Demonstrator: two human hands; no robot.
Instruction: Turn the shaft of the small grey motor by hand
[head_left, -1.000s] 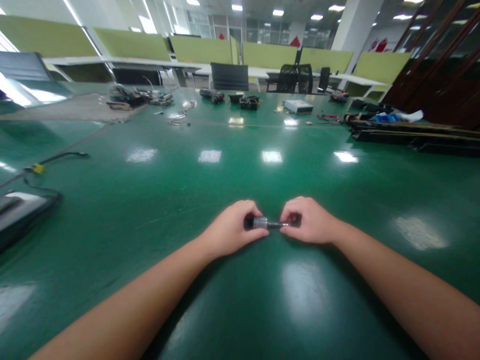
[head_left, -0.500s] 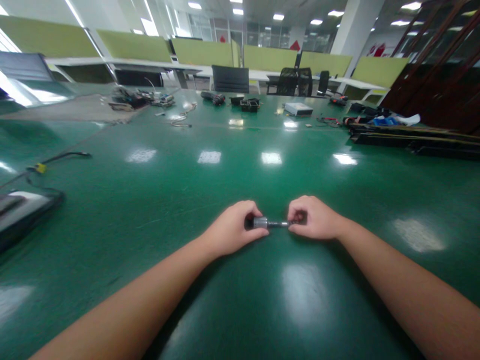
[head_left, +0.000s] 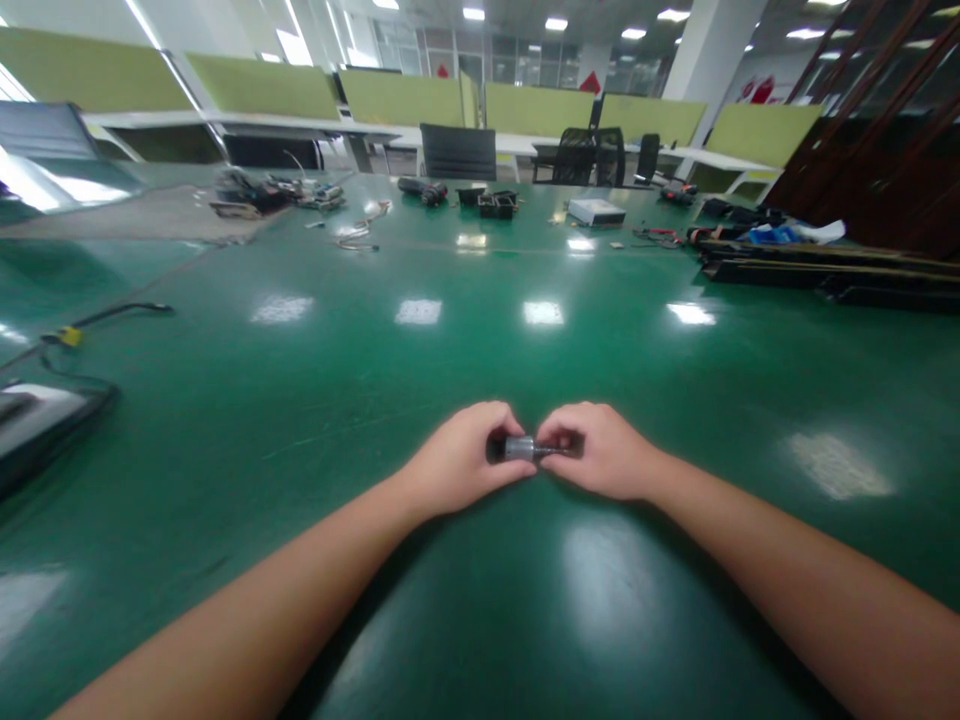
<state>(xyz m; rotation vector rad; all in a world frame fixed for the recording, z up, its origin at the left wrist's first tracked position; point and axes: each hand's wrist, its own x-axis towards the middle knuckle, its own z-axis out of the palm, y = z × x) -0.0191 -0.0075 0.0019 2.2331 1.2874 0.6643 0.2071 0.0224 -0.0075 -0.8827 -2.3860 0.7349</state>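
At the left edge of the frame a grey-topped device (head_left: pixel 41 425) sits on the green bench (head_left: pixel 315 370), below a yellow-tagged cable (head_left: pixel 71 337). Near the lower centre, the left hand (head_left: pixel 454 462) curls round the thick end of a metal rod (head_left: pixel 519 448), thumb and fingers about its silver collar. If this grip slackened while the other hand pulled or twisted, the collar could slip out and the piece might drop or roll on the glossy bench; since the hands sit almost tip to tip, fingers could also get in each other's way. The rod lies level across the narrow space between the hands, its dark left end running into the left palm, its thin shaft pointing right. The right hand (head_left: pixel 611 455) pinches that shaft close to the collar; the far tip is hard to make out. Long dark strips (head_left: pixel 817 268) lie in the upper right, well apart.
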